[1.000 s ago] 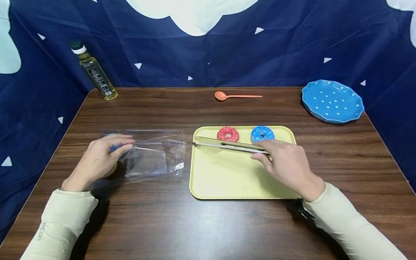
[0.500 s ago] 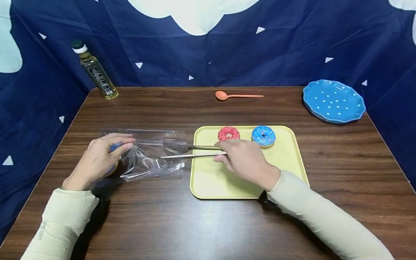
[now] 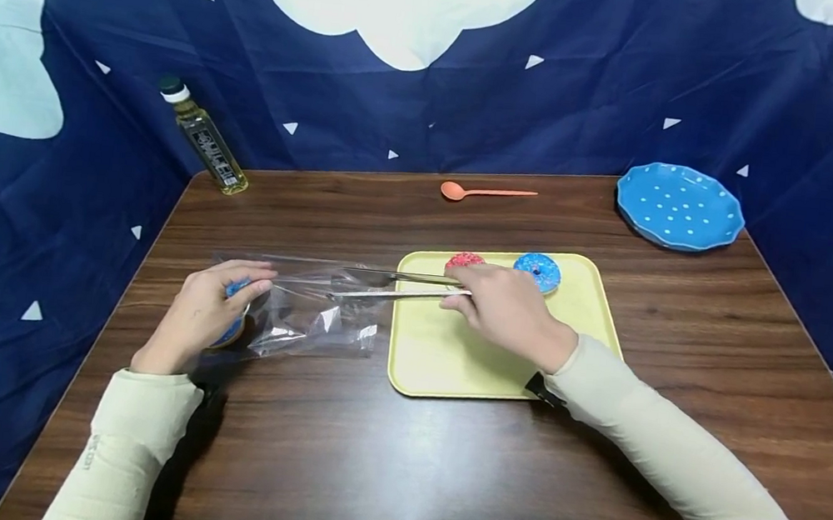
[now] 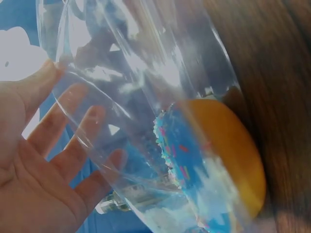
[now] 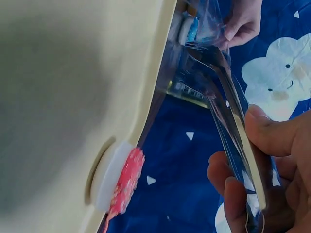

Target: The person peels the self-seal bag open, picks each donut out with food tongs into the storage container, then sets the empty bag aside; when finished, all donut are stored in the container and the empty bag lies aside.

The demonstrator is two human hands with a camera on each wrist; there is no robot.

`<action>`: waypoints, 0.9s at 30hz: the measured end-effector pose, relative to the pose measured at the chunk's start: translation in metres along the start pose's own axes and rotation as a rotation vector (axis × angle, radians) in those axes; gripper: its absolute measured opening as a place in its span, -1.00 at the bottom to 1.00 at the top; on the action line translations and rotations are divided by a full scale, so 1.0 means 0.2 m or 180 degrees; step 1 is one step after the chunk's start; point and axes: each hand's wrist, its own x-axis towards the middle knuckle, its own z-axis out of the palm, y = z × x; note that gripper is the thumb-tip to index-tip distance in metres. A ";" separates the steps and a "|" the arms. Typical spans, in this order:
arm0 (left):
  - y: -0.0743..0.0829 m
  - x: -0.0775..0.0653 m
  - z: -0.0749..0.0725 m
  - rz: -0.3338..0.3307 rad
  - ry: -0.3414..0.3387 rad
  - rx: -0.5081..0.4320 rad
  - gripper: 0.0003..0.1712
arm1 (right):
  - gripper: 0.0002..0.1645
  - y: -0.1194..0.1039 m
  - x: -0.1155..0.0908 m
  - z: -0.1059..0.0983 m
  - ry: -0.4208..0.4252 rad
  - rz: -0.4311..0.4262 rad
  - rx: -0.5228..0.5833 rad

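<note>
My left hand [image 3: 204, 307] pinches the edge of a clear plastic bag [image 3: 312, 325] between thumb and fingers, at the bag's left end. Inside the bag, below that hand, is a doughnut [image 4: 218, 150] with blue icing, sprinkles and a tan base. With its thumb and fingers my right hand [image 3: 510, 307] grips metal tongs [image 3: 413, 295] above the yellow tray [image 3: 443, 371]. The tongs' arms stand apart and point left, their tips within the bag's outline. On the tray's far side, a red doughnut [image 3: 466, 259] is partly hidden by my right hand; a blue doughnut [image 3: 538, 272] sits beside it.
At the table's back edge lies an orange spoon [image 3: 453, 191]. A blue dotted plate [image 3: 681, 206] stands at the back right corner, an oil bottle [image 3: 211, 146] at the back left. Blue cloth with white clouds hangs behind the wooden table [image 3: 338, 453].
My right hand has moved left with the tongs, whose tips have gone from the tray's left edge to the bag. The tongs have spread apart. My left hand keeps its hold.
</note>
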 end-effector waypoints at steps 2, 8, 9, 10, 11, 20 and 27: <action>0.00 0.00 0.00 -0.0006 -0.0017 0.0003 -0.66 | -0.59 0.02 -0.03 -0.01 0.0018 0.0034 -0.0009; -0.01 -0.01 -0.01 -0.0024 -0.0020 -0.0018 -0.63 | -0.57 0.04 -0.04 -0.01 -0.0112 0.0145 -0.0051; -0.01 -0.01 -0.01 -0.0019 -0.0019 -0.0009 -0.62 | -0.56 0.03 -0.03 0.00 -0.0149 0.0141 -0.0048; -0.01 -0.01 -0.01 -0.0014 -0.0013 -0.0002 -0.62 | -0.56 0.02 -0.02 0.01 -0.0178 0.0126 -0.0041; -0.01 -0.01 -0.01 -0.0012 -0.0011 0.0003 -0.62 | -0.56 0.01 0.00 0.03 -0.0205 0.0105 -0.0006; 0.01 -0.01 -0.01 -0.0013 0.0000 -0.0016 -0.64 | -0.52 -0.15 0.20 0.21 -0.0491 -0.0148 0.0208; 0.01 0.00 0.00 -0.0044 0.0015 -0.0051 -0.67 | -0.51 -0.25 0.28 0.33 -0.0588 -0.0263 0.0246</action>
